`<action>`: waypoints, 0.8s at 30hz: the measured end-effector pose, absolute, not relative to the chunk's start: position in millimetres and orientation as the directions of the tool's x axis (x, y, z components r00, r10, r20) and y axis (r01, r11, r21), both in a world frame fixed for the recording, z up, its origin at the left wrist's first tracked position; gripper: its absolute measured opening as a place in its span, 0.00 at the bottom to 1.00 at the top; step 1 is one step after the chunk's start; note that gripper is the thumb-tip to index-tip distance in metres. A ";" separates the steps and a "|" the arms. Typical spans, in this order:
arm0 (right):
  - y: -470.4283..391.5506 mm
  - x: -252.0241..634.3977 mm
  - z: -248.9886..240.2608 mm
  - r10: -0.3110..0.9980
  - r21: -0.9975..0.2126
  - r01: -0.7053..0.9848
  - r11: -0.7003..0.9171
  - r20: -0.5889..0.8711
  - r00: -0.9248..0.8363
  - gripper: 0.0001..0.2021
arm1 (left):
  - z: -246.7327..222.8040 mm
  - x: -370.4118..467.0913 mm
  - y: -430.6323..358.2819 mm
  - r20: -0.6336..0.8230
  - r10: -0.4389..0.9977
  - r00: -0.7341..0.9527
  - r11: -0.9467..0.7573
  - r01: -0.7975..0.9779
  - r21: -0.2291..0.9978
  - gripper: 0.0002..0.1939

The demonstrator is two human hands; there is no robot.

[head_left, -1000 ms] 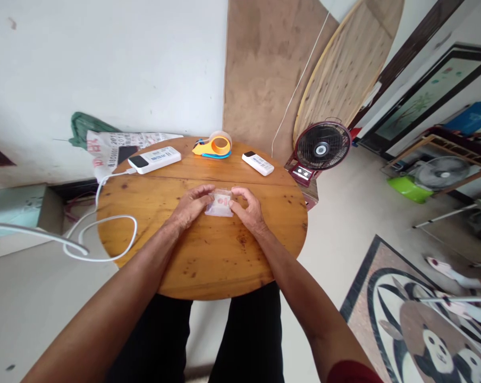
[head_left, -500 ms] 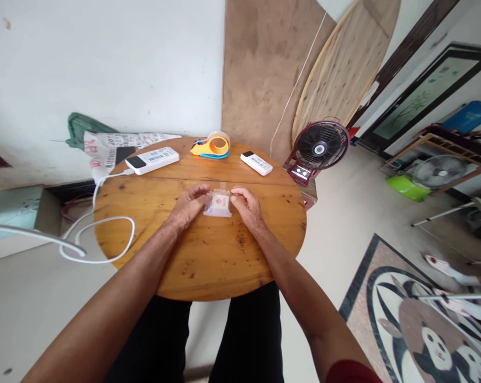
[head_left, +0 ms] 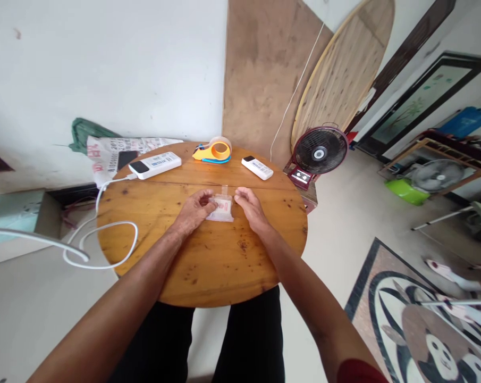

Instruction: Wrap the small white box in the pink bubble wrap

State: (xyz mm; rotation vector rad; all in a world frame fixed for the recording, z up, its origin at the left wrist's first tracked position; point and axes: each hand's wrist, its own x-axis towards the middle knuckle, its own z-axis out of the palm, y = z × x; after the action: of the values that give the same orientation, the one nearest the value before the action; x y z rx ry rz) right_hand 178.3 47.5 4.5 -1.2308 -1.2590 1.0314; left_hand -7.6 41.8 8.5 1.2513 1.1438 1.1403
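A small clear plastic packet with a pale label and red print lies flat on the round wooden table. A strip of clear tape sticks out from its far edge. My left hand is at the packet's left side, its thumb pressing on the top and the fingers curled by the edge. Just off the right edge is my right hand, fingers loosely bent and apart from the packet, with nothing visible in them. Behind the packet stands an orange and blue tape dispenser with a roll of clear tape.
Two white power banks, one at the left with a white cable plugged in and one at the right, lie toward the table's back. A dark red fan stands beyond the right edge. The wall is behind.
My left thumb has moved further onto the packet. My right hand has come away from its right edge, leaving a small gap. The whole view has shifted slightly.
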 end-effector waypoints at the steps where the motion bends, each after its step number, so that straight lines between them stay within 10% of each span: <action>1: 51.1 179.1 8.4 0.996 -0.994 0.103 0.047 0.054 0.065 0.22 | 8.3 -7.3 41.9 -0.001 0.995 0.099 0.002 -0.001 1.000 0.31; 24: 96.5 164.0 2.5 0.996 -0.996 0.050 0.071 0.067 -0.065 0.17 | 15.1 2.1 33.2 -0.007 0.991 0.136 0.006 0.009 1.000 0.37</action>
State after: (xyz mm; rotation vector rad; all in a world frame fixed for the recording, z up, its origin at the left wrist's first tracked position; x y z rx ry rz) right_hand 164.0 96.5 2.5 -1.1655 -1.3261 1.1785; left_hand 2.1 33.2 15.1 1.2722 1.1170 1.0994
